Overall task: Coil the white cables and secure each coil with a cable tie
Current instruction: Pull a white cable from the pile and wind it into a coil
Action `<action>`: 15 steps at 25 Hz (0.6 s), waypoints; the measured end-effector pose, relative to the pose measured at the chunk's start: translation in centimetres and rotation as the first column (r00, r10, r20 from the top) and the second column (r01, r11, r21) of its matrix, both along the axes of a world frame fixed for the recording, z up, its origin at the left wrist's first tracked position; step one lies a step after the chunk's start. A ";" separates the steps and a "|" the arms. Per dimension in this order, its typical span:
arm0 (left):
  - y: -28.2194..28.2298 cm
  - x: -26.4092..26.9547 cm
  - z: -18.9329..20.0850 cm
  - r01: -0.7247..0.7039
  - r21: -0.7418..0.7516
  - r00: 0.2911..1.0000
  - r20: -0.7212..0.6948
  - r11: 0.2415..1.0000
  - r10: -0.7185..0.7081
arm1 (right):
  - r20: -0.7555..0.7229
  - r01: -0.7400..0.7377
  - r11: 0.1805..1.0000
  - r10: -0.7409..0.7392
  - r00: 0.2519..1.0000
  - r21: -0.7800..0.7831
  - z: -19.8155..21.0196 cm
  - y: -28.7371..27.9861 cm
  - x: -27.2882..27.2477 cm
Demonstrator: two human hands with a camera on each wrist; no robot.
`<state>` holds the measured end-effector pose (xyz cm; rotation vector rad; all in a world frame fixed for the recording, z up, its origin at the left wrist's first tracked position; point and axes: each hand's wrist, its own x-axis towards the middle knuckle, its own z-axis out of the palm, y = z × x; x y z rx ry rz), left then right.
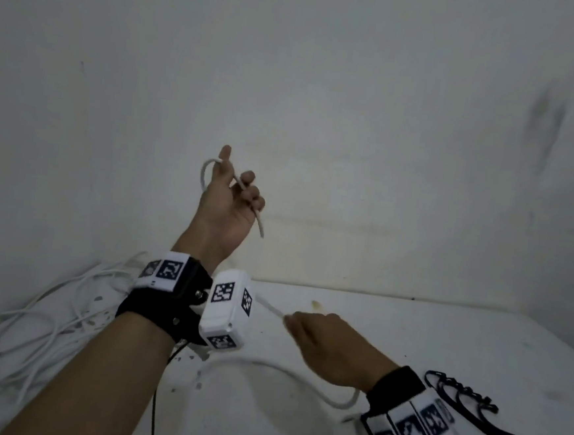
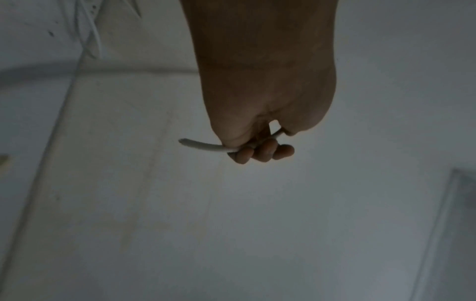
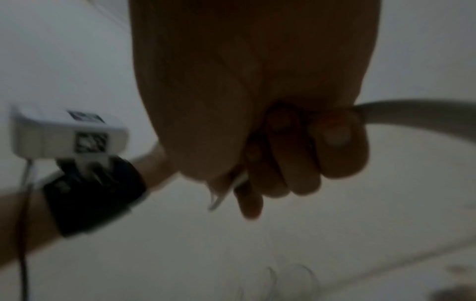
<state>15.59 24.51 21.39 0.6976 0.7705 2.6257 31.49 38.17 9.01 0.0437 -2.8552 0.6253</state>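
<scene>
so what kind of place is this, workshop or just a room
Probably a plain room set up as a makeshift work spot, not a fitted workshop: a bare, scuffed white wall, a stained white table, loose white cables and black cable ties.

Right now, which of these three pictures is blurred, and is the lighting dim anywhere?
Right wrist view: most blurred and dim, the right hand a dark smear gripping the thin white cable. Left wrist view: dim, sharper; the left hand is shadowed. Head view: brightest; slight blur, corners darkened.
</scene>
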 end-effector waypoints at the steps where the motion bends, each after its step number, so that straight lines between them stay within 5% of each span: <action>1: 0.6 0.3 -1.0 -0.027 -0.098 0.999 -0.039 0.995 0.023 | -0.018 -0.073 0.994 0.074 0.997 0.076 0.8 -0.9 0.2; 3: 1.6 0.8 -3.2 -0.080 -0.349 0.991 -0.128 0.934 0.036 | -0.128 -0.104 0.984 0.123 0.984 0.143 3.3 -1.8 0.6; 5: 1.9 1.3 -5.2 -0.124 -0.592 0.973 -0.232 0.796 -0.021 | -0.260 -0.061 0.982 0.107 0.960 0.178 5.9 -1.4 0.7; 9: 1.5 2.0 -7.3 -0.122 -0.840 0.904 -0.314 0.528 -0.290 | -0.349 0.066 0.994 -0.032 0.937 0.088 8.9 2.4 0.2; 12: 1.8 2.0 -8.3 -0.047 -0.835 0.897 -0.277 0.548 -0.345 | -0.462 0.342 0.939 -0.315 0.829 -0.028 8.4 5.8 -0.6; 15: 3.2 1.8 -9.2 -0.185 -0.831 0.881 -0.377 0.525 -0.287 | -0.532 0.397 0.895 -0.442 0.722 -0.204 7.2 7.2 -2.3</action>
